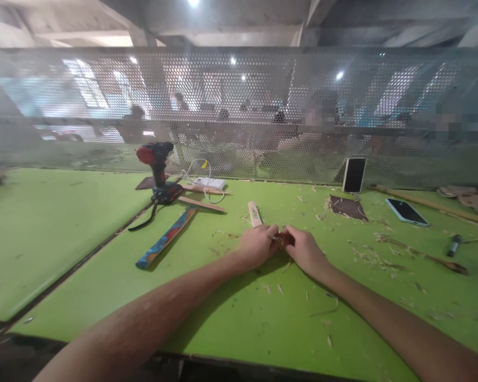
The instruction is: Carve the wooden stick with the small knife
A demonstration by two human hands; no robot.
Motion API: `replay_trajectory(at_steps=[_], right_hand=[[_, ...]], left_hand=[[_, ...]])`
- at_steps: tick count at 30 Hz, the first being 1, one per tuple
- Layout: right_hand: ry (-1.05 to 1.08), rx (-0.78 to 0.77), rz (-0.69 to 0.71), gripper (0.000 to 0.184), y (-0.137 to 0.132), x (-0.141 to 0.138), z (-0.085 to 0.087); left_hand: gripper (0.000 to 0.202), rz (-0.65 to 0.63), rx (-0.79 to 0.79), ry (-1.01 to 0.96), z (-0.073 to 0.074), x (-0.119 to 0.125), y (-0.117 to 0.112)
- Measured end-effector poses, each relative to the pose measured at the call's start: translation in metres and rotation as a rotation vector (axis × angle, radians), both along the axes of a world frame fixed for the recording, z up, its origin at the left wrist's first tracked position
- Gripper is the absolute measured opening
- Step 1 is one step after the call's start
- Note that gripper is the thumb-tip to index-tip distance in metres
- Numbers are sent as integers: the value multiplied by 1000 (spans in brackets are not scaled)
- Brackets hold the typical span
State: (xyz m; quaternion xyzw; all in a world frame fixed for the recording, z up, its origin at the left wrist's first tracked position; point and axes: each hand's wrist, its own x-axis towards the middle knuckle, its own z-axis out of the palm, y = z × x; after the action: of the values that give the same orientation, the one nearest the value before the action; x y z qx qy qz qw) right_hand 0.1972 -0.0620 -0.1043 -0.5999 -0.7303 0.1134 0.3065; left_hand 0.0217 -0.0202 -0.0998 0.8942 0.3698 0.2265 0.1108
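My left hand is closed low over the green tabletop. A flat, pale wooden strip with a green mark sticks out beyond its knuckles, and the near end is hidden under the fingers. Close against it on the right, my right hand is closed too, its fingers pinched at a small reddish-brown thing. Its kind is hidden by the fingers. Both forearms reach in from the near edge. Curled wood shavings lie on the table around the hands.
On the left stand a red-and-black cordless drill and a blue painted wooden bar. A white power strip lies behind. To the right are an upright phone, a flat phone, a brown sheet and a wooden spoon. A perforated screen closes the back.
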Motion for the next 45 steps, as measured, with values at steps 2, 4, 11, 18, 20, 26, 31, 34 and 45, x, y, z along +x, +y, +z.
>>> replay_trajectory(at_steps=[2, 4, 11, 18, 20, 26, 31, 34, 45], right_hand=[[30, -2, -12, 22, -1, -2, -1], [54, -2, -16, 23, -1, -3, -2], [90, 15, 0, 20, -1, -2, -6], [35, 42, -21, 20, -2, -4, -7], [14, 73, -5, 18, -1, -2, -6], [112, 117, -40, 11, 5, 10, -5], [207, 116, -126, 21, 14, 23, -4], [186, 132, -131, 24, 16, 28, -3], [226, 74, -123, 19, 18, 28, -6]], left_hand=[[10, -15, -8, -28, -1, 0, 0], [10, -27, -13, -46, -2, 0, 1], [11, -25, 10, 24, -2, 0, -1], [11, -1, -37, -58, 1, -1, -1], [9, 3, -39, -58, 3, -1, -2], [9, 64, -58, -38, 2, 1, 1], [8, 83, -102, -61, -3, 5, 7], [7, 56, -157, -185, -7, 4, 10], [18, 98, -521, -726, 5, -6, 19]])
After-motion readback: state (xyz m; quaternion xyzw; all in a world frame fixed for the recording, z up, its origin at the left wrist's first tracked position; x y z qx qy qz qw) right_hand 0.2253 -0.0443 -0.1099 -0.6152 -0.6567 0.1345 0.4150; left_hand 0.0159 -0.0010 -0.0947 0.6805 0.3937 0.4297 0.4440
